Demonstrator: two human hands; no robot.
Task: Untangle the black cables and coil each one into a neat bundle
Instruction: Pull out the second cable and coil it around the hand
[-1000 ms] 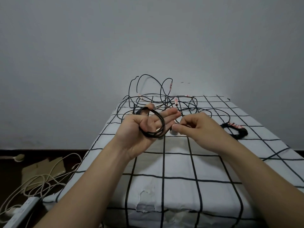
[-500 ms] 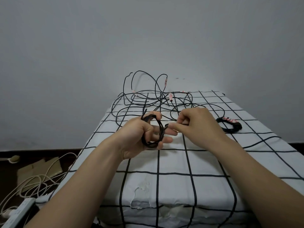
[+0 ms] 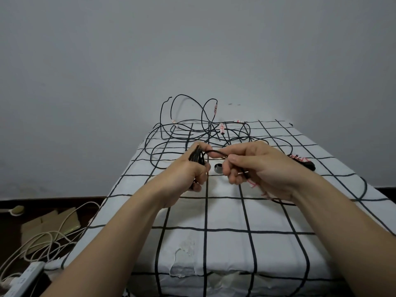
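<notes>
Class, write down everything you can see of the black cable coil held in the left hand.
The coil is thin black cable, rubbery-looking, wound into several tight loops. The left hand grips it around the middle, so mostly its upper part shows, held over the checked cloth. One strand arcs from its top to the right hand, which pinches it.

So the small black coil (image 3: 196, 156) is squeezed flat in the left hand (image 3: 188, 172), loops upright, and its tail (image 3: 216, 152) arcs across into the right hand (image 3: 257, 166). The loose tangle (image 3: 192, 133) sprawls at 12 o'clock with a few loops sticking up. A tied bundle (image 3: 308, 163) lies at 2 o'clock, half hidden.
</notes>
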